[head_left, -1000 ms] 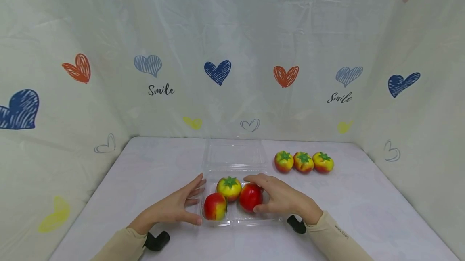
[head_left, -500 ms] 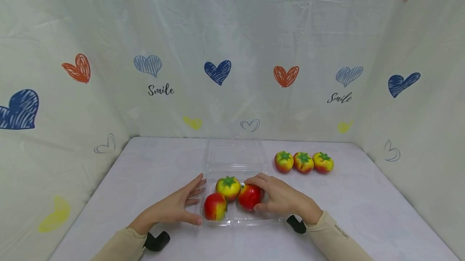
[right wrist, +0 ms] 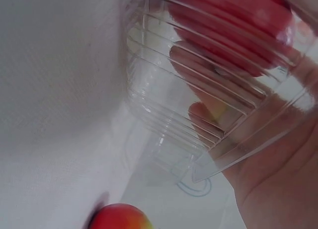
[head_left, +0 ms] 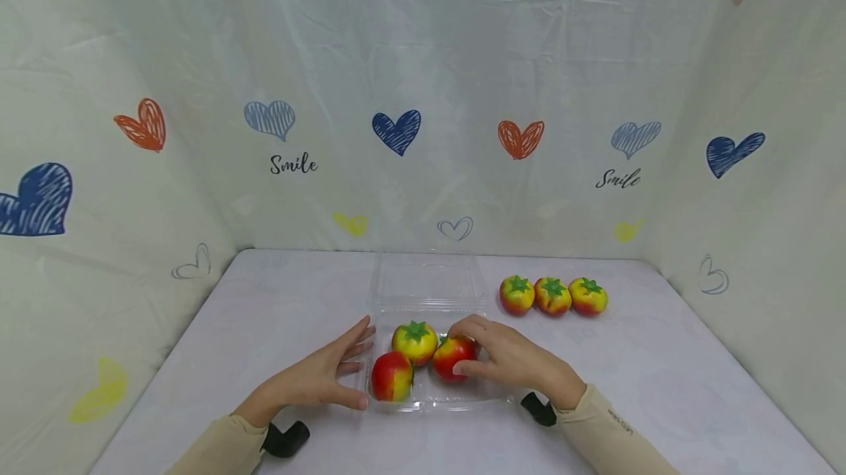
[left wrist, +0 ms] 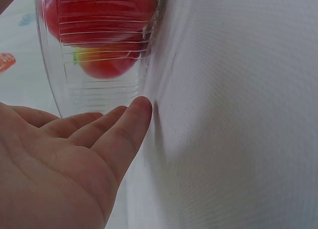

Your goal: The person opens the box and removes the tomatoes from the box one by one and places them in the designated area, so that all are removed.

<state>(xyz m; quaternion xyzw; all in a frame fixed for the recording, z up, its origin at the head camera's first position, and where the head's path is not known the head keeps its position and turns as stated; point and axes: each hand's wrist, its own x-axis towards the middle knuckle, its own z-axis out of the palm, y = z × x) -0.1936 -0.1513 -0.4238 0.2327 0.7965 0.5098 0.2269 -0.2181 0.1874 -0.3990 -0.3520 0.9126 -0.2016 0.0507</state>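
A clear plastic box (head_left: 463,403) with its lid folded back stands near the table's front. Inside lie a yellow tomato (head_left: 415,343), a red-and-yellow tomato (head_left: 391,376) and a red tomato (head_left: 449,359). My right hand (head_left: 465,349) reaches into the box and grips the red tomato, fingers over its top and thumb in front. My left hand (head_left: 353,366) lies flat on the table, straight fingers against the box's left wall. In the left wrist view the fingertips (left wrist: 139,110) touch the ribbed wall (left wrist: 99,85). The right wrist view shows the red tomato (right wrist: 233,25) through the plastic.
Three more tomatoes (head_left: 552,296) stand in a row at the back right of the white table (head_left: 661,372); one of them (right wrist: 119,218) shows low in the right wrist view. Heart-printed cloth walls (head_left: 396,130) close in the back and both sides.
My right hand has shifted the red tomato slightly left against the yellow one, and its thumb has curled in front of it. The left hand has stayed put.
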